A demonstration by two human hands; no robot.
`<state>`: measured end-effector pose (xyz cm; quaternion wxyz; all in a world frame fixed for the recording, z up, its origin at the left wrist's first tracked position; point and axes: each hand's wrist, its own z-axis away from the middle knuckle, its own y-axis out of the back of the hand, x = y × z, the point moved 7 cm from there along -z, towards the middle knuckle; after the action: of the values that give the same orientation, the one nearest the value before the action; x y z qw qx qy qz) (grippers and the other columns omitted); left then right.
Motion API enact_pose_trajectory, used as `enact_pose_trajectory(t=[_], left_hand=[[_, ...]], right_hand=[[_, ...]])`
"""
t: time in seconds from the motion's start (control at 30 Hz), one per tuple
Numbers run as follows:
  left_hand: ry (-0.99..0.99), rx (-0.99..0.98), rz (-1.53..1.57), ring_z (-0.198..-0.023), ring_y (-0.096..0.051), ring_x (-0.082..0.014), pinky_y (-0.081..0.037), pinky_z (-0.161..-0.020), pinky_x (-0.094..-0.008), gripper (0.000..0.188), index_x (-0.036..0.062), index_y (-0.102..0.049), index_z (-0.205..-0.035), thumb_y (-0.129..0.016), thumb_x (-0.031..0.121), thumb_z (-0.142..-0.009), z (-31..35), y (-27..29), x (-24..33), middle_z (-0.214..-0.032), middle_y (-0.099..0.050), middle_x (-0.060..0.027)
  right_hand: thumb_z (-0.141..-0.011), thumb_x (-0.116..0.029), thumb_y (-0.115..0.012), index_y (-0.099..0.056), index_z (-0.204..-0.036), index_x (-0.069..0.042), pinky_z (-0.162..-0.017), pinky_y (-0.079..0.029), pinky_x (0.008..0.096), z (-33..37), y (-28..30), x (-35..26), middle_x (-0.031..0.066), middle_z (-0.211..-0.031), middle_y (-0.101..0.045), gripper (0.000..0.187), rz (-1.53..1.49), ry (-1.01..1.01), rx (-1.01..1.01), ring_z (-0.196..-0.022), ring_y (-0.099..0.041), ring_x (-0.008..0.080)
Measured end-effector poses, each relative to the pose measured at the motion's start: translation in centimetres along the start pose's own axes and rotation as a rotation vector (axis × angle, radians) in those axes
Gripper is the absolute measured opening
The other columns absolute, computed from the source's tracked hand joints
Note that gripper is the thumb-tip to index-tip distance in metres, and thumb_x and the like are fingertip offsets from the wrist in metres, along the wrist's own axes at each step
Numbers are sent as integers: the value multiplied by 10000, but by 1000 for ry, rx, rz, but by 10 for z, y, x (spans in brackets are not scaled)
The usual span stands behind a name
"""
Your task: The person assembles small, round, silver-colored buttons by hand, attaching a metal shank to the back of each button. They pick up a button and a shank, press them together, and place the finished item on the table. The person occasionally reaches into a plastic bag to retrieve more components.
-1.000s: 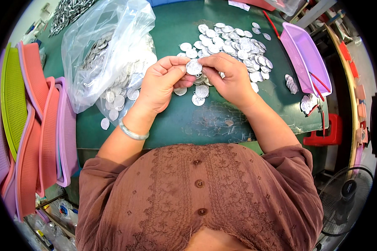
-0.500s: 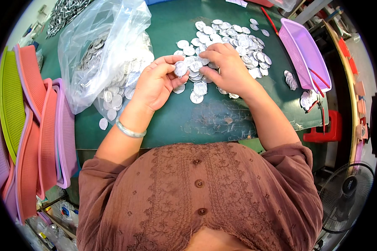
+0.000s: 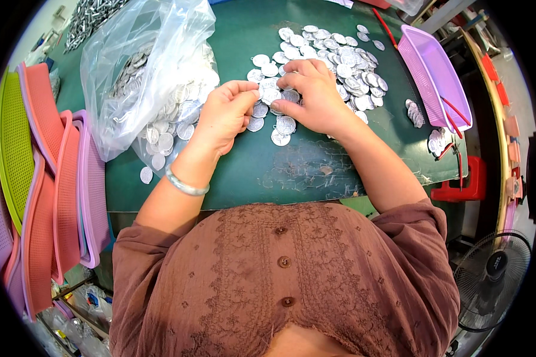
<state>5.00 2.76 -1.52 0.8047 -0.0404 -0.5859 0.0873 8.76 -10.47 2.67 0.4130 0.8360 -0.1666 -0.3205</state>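
Observation:
A spread of round silver medals [image 3: 354, 65], some with small loops, lies on the green table. At its left edge is my left hand [image 3: 225, 116], thumb and forefinger pressed together. Whatever they pinch is hidden from view. My right hand [image 3: 318, 98] is over the near part of the spread, palm down, its bent fingers and thumb apart. One pale medal [image 3: 270, 96] shows between the two hands, close to my right thumb. Below them lie a few loose medals [image 3: 280, 138] on the tabletop.
A clear plastic bag [image 3: 149, 71] spilling more medals stands left. Stacked plastic baskets [image 3: 65, 196] rise at the left edge. At right are a purple basket [image 3: 426, 71], red-handled pliers [image 3: 452, 128], a small heap of medals [image 3: 438, 141], a red stool [image 3: 473, 181] and a fan [image 3: 494, 273].
My left hand has turned its fingers inward, and the medal that showed at its fingertips is no longer seen there. My right hand has shifted slightly left.

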Motion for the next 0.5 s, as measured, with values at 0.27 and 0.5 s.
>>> enact_pose_trajectory(t=[0.27,0.5], left_hand=[[-112,-94,-189,-483,-392,-8,-278,-417,-144,71,39,-554,-853,-550,57,-784,-7,-5,-8,-651,-519,34],[-101,-112,6,-535,-448,-47,-364,-481,-168,58,29,-553,-838,-554,76,-804,4,-7,6,-657,-528,9]], right_hand=[[-632,-169,-683,-588,-806,-108,-879,-286,400,1,-6,-3,42,-983,-537,207,-163,-13,-55,-1016,-413,257],[-671,-113,-641,-584,-766,-78,-839,-338,358,2,9,0,46,-886,-572,116,-365,20,38,-937,-461,247]])
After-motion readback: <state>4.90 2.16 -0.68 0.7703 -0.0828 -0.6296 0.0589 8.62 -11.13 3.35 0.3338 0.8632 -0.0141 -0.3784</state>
